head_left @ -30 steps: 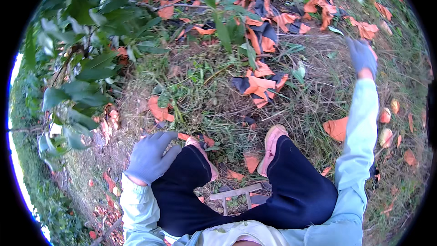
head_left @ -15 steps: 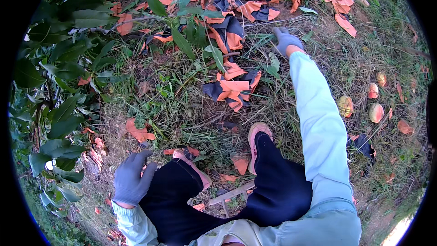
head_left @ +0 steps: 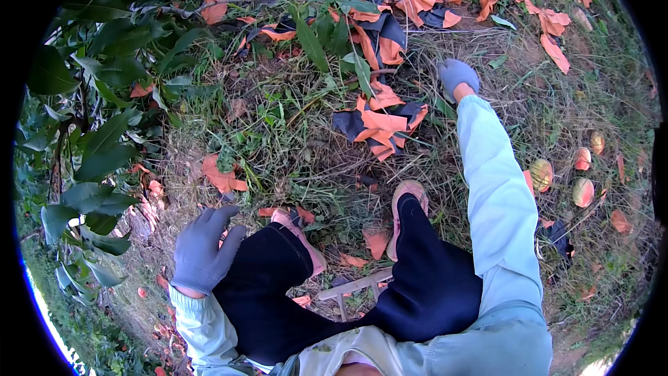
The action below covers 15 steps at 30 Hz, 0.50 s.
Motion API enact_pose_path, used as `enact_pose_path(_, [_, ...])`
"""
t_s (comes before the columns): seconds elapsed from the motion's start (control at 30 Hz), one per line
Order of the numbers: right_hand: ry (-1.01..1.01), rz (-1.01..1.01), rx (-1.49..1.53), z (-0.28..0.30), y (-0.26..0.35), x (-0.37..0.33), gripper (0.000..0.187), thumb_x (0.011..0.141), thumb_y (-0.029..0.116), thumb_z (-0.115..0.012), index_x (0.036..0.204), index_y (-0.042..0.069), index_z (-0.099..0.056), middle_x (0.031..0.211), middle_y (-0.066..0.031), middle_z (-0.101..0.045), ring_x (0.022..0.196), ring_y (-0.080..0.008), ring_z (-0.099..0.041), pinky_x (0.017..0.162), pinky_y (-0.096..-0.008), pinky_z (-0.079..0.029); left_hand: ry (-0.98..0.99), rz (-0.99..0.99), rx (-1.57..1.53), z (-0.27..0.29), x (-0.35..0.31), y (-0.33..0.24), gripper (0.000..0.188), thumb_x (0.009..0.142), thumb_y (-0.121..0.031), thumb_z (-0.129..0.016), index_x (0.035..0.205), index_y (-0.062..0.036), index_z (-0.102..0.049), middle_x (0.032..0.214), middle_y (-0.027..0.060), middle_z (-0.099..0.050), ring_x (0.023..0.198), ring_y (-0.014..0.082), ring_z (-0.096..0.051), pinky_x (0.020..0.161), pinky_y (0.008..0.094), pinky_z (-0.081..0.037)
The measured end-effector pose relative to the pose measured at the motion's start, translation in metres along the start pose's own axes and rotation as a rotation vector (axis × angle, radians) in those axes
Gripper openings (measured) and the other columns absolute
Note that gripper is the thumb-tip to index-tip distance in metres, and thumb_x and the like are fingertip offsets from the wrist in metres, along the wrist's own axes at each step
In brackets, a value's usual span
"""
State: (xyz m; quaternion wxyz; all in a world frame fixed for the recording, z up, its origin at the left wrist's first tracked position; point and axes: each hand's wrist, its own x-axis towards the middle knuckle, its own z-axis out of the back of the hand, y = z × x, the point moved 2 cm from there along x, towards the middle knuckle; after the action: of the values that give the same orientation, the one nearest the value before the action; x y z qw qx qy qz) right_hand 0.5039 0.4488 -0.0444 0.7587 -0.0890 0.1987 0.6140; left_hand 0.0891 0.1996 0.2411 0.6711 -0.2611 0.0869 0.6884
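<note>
My right hand, in a grey glove, is stretched far forward just above or at the grass. Its fingers are curled under into a closed shape, and whatever is beneath them is hidden. Nearest to it, on the left, lie crumpled orange-and-black paper pieces. Also gloved in grey, my left hand is held low by my left knee, thumb and fingers apart, with nothing in it. Dark green leaves hang beyond it on the left.
Several yellow-red peaches lie in the grass to the right. More torn orange paper is scattered at the far side. A leafy branch reaches in from the left. Between my feet shows part of a wooden frame.
My right hand has drawn slightly nearer, and its outstretched fingers have curled under. My left hand has barely moved. The whole view has shifted a little.
</note>
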Motion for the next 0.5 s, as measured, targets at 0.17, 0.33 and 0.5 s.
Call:
enact_pose_path(0.17, [-0.064,-0.001,0.035,0.017,-0.023,-0.033,0.037,0.083,0.037,-0.043,0.099,0.011,-0.064,0.105,-0.0153,-0.061,0.097,-0.0353,-0.058,0.083,-0.0442,-0.045,0.001,-0.037,-0.025,-0.003,-0.003,-0.003,0.026,0.082,-0.019,-0.057,0.103,-0.0044,-0.057,0.090,0.0148,-0.060,0.080,0.0324,-0.060,0.068,0.0372,-0.047])
enact_pose_path(0.33, [-0.315,-0.219,0.101,0.061,-0.106,-0.049,0.046,0.087,0.040,-0.036,0.101,0.006,-0.063,0.105,-0.0187,-0.060,0.099,-0.0367,-0.056,0.087,-0.0442,-0.043,-0.031,-0.036,-0.073,-0.012,-0.016,-0.001,0.029,0.080,-0.022,-0.058,0.104,-0.0060,-0.056,0.084,0.0128,-0.058,0.077,0.0313,-0.058,0.067,0.0391,-0.045])
enact_pose_path(0.5, [-0.234,-0.157,0.001,0.101,-0.125,-0.088,0.047,0.077,0.044,-0.055,0.110,0.011,-0.059,0.111,-0.0175,-0.058,0.103,-0.0321,-0.056,0.087,-0.0415,-0.044,-0.039,-0.055,-0.078,-0.013,-0.024,0.002,0.028,0.080,-0.020,-0.058,0.104,-0.0047,-0.056,0.087,0.0139,-0.058,0.079,0.0319,-0.058,0.068,0.0389,-0.045])
